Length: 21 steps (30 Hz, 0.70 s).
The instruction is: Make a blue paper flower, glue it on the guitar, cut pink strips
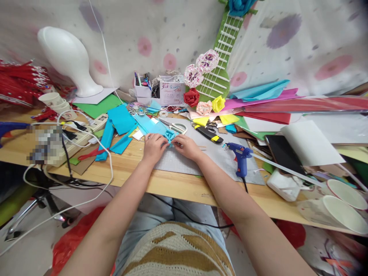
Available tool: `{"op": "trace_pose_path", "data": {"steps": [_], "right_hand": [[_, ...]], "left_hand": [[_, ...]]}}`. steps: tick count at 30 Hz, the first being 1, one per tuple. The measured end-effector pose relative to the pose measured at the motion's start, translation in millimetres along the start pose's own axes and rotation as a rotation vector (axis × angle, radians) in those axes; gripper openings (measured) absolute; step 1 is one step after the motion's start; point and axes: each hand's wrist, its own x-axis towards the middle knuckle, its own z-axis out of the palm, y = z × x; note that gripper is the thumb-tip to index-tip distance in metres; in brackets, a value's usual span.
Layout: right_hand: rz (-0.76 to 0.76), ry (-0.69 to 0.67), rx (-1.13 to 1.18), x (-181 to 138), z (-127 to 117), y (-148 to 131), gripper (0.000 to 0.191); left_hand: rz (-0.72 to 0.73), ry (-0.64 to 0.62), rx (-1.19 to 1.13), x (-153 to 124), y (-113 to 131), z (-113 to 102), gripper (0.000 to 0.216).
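Observation:
My left hand point(153, 147) and my right hand point(186, 147) meet over a grey cutting mat point(207, 161) on the wooden table point(172, 184). Both pinch a small folded piece of blue paper point(170, 137), with fingers closed on it from either side. A long blue paper strip point(149, 125) runs back from the folded piece. White-handled scissors point(176, 127) lie just behind my hands.
A blue glue gun point(240, 155) stands right of my hands, a black-and-yellow knife point(208, 134) behind it. Paper flowers point(201, 73), a pen box point(161, 92), coloured paper sheets point(264, 99), a phone point(283, 153), paper cups point(342, 203), a power strip point(83, 132) with cables and a white foam head point(67, 57) surround the mat.

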Motion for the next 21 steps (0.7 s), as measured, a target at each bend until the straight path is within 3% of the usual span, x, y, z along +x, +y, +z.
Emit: {"op": "trace_pose_path", "data": {"steps": [14, 21], "right_hand": [[0.11, 0.003, -0.148, -0.2, -1.3, -5.5, 0.008], [0.158, -0.003, -0.091, -0.1, -3.0, -8.0, 0.008]], "left_hand": [[0.029, -0.008, -0.014, 0.6, 0.8, -1.3, 0.015], [0.053, -0.014, 0.0, 0.3, 0.2, 0.4, 0.018]]}}
